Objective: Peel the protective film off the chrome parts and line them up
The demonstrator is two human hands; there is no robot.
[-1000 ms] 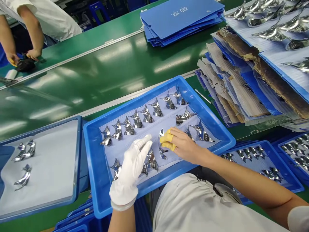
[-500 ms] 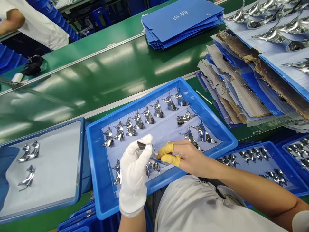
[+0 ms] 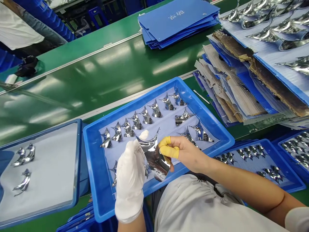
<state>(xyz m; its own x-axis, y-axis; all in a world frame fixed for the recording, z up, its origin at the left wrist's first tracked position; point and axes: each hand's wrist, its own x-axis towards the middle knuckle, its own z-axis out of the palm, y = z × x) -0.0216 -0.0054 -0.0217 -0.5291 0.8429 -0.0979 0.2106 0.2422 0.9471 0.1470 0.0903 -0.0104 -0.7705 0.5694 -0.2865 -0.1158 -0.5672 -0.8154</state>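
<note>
Between my two hands is a shiny curved chrome part (image 3: 154,156) with pointed corners, its broad mirror face turned up toward me. My right hand (image 3: 177,149), with yellow finger covers, pinches its right edge. My left hand (image 3: 131,175), in a white glove, is closed at its left edge; some of those fingers are hidden. Both hands are above a blue tray (image 3: 96,193) lined with pale sheet. A row of similar chrome parts (image 3: 135,121) lies along its far side, with more at the right, such as one chrome piece (image 3: 201,131).
At left stands another tray (image 3: 78,161) with a few chrome parts (image 3: 24,183). Stacked sheets holding parts (image 3: 241,87) rise at right, above further trays (image 3: 287,180). Blue boards (image 3: 178,22) lie across the green bench (image 3: 108,71). A person's clothing (image 3: 19,29) shows at upper left.
The chrome part has turned from nearly edge-on, mostly hidden in my fingers, to show its broad face. My right hand has shifted slightly, and the view has moved a little.
</note>
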